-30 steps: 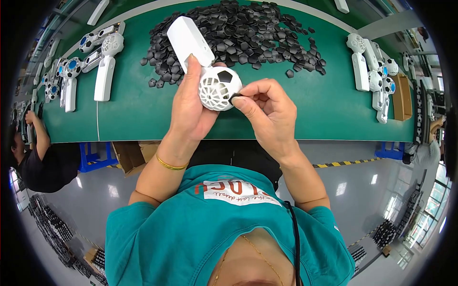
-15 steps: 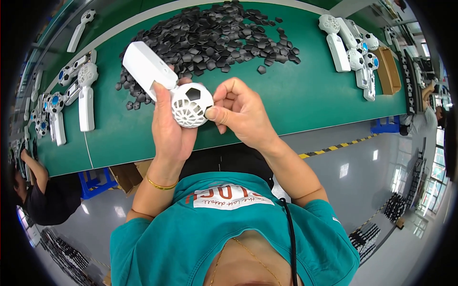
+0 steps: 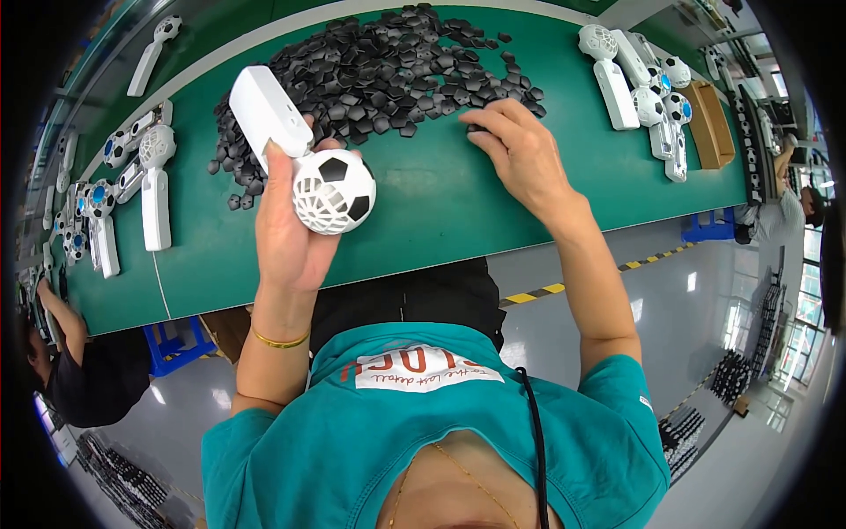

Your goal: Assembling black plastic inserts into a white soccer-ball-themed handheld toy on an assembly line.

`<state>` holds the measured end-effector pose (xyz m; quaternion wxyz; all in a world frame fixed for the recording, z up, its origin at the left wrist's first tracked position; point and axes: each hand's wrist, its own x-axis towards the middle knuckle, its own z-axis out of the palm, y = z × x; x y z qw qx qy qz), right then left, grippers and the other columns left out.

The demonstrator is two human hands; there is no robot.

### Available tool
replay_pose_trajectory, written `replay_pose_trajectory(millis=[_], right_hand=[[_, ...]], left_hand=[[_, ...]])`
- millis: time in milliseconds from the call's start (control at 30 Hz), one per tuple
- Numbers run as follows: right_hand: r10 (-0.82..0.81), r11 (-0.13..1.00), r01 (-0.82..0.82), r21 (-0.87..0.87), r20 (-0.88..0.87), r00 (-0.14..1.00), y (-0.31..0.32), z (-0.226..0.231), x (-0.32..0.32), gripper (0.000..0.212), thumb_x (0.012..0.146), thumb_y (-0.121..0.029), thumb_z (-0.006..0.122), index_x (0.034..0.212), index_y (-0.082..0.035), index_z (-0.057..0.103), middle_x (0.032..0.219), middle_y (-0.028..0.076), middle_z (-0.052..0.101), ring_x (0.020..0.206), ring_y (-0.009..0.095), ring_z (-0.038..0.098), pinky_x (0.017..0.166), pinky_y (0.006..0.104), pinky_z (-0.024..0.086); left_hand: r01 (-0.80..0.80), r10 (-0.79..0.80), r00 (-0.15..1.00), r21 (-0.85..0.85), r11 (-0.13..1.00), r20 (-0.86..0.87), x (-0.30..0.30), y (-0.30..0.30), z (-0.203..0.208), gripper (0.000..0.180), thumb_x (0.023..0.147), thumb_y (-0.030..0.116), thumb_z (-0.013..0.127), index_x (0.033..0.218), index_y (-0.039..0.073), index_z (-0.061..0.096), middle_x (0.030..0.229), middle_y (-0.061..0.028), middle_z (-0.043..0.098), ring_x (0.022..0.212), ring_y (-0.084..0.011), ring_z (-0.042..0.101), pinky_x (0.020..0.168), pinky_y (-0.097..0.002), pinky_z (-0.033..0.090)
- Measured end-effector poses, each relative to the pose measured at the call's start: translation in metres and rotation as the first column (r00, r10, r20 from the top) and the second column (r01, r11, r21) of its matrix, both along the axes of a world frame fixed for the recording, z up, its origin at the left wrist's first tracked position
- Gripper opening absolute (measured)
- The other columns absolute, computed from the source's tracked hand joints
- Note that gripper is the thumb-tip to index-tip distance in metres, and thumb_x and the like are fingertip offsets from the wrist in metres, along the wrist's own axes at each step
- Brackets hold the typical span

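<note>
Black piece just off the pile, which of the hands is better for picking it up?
Probably the right hand: it is right at that black piece, near the pile of black pieces. The left hand looks busy holding the white ball-topped device.

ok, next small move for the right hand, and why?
I'd probably bring the black piece in the right hand over to the ball head. The left hand holds that head with two black patches showing, while the right hand is beside the pile, apart from the head. Whether an unfilled spot remains, I can't tell.
</note>
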<state>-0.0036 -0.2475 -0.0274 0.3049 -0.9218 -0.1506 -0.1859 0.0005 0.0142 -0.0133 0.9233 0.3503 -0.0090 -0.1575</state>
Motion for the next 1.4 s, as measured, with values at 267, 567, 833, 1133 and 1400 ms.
replay_pose_trajectory(millis=[267, 567, 833, 1133, 1400], right_hand=[[-0.044, 0.982, 0.024, -0.190, -0.103, 0.994, -0.013, 0.004, 0.006, 0.013, 0.082, -0.006, 0.066, 0.094, -0.005, 0.062, 0.082, 0.010, 0.063, 0.072, 0.030, 0.061, 0.064, 0.0348, 0.050], [0.288, 0.505, 0.111, 0.856, -0.288, 0.913, 0.083, 0.034, -0.040, 0.011, 0.093, -0.010, 0.060, 0.092, 0.000, 0.055, 0.075, 0.007, 0.065, 0.060, 0.007, 0.059, 0.050, 0.0185, 0.044], [0.243, 0.410, -0.075, 0.909, -0.029, 0.970, 0.137, 0.021, -0.045, 0.011, 0.091, -0.004, 0.061, 0.093, 0.001, 0.052, 0.076, 0.009, 0.065, 0.062, 0.010, 0.061, 0.052, 0.0199, 0.050], [0.088, 0.571, -0.073, 0.817, 0.027, 0.996, 0.140, 0.013, -0.039, 0.016, 0.088, -0.005, 0.065, 0.094, 0.001, 0.051, 0.084, 0.010, 0.065, 0.069, 0.011, 0.064, 0.059, 0.0223, 0.053], [-0.028, 0.789, -0.133, 0.599, 0.251, 0.967, 0.131, 0.015, -0.022, 0.045, 0.081, -0.014, 0.073, 0.117, 0.002, 0.051, 0.118, 0.017, 0.057, 0.105, 0.023, 0.059, 0.088, 0.0354, 0.048]], left_hand=[[-0.126, 0.124, 0.986, -0.015, 0.992, -0.114, -0.003, 0.003, 0.004, 0.042, 0.097, 0.038, 0.050, 0.123, 0.005, 0.047, 0.106, -0.0095, 0.060, 0.099, -0.0205, 0.062, 0.085, -0.0370, 0.053], [-0.246, 0.204, 0.948, -0.160, 0.956, -0.244, 0.000, -0.021, 0.024, 0.033, 0.096, 0.038, 0.054, 0.109, 0.007, 0.054, 0.100, -0.0053, 0.062, 0.091, -0.0164, 0.062, 0.080, -0.0343, 0.054], [-0.133, 0.113, 0.975, -0.098, 0.986, -0.189, -0.002, -0.018, 0.023, 0.039, 0.097, 0.045, 0.048, 0.105, 0.007, 0.055, 0.095, -0.0045, 0.064, 0.086, -0.0153, 0.062, 0.072, -0.0317, 0.053], [-0.200, 0.181, 0.968, -0.100, 0.975, -0.175, -0.004, -0.020, 0.027, 0.039, 0.098, 0.044, 0.046, 0.106, 0.006, 0.055, 0.097, -0.0043, 0.064, 0.088, -0.0151, 0.062, 0.075, -0.0317, 0.052], [-0.237, 0.225, 0.967, -0.098, 0.967, -0.119, -0.006, -0.021, 0.023, 0.037, 0.099, 0.040, 0.044, 0.113, 0.007, 0.052, 0.102, -0.0043, 0.063, 0.095, -0.0151, 0.062, 0.083, -0.0326, 0.052]])
